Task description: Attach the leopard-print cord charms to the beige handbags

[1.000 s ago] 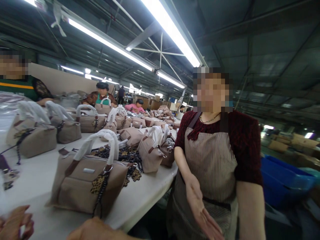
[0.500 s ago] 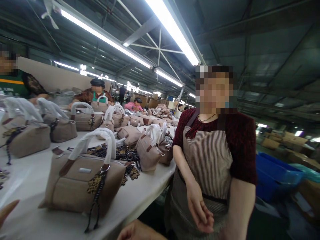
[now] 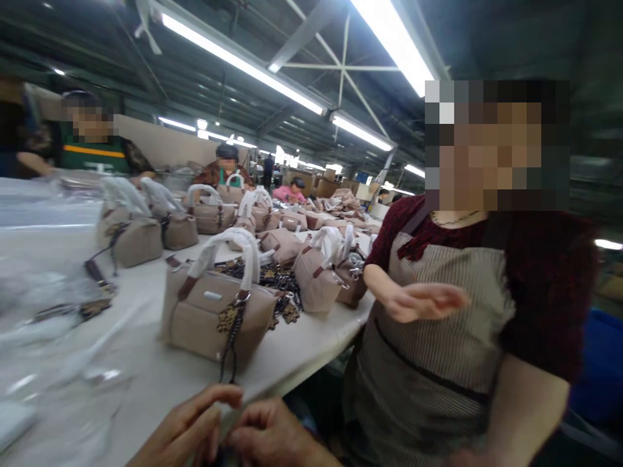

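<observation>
- White worktable (image 3: 302,347), strip lights (image 3: 243,63) o/head.
- L hand (image 3: 187,428) part-bent, R hand (image 3: 275,433) curled, close tog.; grip: can't tell.
- Taupe handbag (image 3: 199,324) w/ wrapped handles (image 3: 250,256) upright on table, beyond hands.
- Co-worker (image 3: 418,376) in striped apron (image 3: 450,285), R.

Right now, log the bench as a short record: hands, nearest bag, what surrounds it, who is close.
Left hand: fingers partly curled; hold unclear
Right hand: fingers bent, close beside the left; hold unclear
Nearest bag: beige, upright on the white table, just beyond the hands
Handles: covered in white wrapping
Charm: patterned, hanging on the bag's front with a dark cord
Behind bag: heaped dark charms, more beige bags
Nearest co-worker: striped apron, one hand held out
</observation>
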Available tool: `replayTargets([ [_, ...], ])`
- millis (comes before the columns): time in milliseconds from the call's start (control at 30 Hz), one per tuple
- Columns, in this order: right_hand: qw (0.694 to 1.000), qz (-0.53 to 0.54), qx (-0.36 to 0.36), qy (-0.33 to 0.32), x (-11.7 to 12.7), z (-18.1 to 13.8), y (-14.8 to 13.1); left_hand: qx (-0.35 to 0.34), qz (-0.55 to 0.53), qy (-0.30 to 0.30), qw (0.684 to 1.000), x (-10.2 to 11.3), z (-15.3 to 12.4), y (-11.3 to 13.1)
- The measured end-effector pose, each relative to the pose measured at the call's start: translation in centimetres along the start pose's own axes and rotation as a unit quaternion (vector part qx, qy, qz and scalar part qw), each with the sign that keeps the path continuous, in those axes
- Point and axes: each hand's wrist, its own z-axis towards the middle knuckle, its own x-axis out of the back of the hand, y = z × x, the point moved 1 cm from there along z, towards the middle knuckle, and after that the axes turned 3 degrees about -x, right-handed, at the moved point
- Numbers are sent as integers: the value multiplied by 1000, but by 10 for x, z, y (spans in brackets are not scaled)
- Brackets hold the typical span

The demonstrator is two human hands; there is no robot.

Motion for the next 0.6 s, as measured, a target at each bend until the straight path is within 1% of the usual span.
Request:
replayTargets([
  [33, 1000, -6, 0, -1, -2, -2, 0, -8, -8, -12, 1000, -9, -2, 5],
  [100, 1000, -16, 2, 0, -4, -5, 1, -30, -40, -6, 999, -21, -5, 16],
  [133, 1000, -22, 0, 0, -4, -6, 3, -34, -57, -4, 998, -25, -5, 22],
  [233, 999, -48, -8, 3, 1, -11, 8, -45, -99, 35, 993, -28, -3, 37],
  [300, 995, -95, 32, 27, 8, -15, 4, -47, -99, 61, 992, -28, -1, 41],
  [333, 989, -122, 66, 57, 13, -17, -2, -45, -91, 68, 993, -27, 1, 43],
  [400, 968, -162, 135, 137, 22, -20, -19, -36, -69, 69, 995, -27, 5, 43],
  [467, 950, -166, 176, 200, 28, -20, -38, -26, -38, 58, 997, -28, 10, 42],
  [500, 946, -158, 190, 210, 29, -19, -47, -25, -18, 53, 998, -29, 13, 41],
  [600, 947, -124, 227, 193, 24, -9, -64, -47, 49, 50, 996, -35, 19, 39],
])
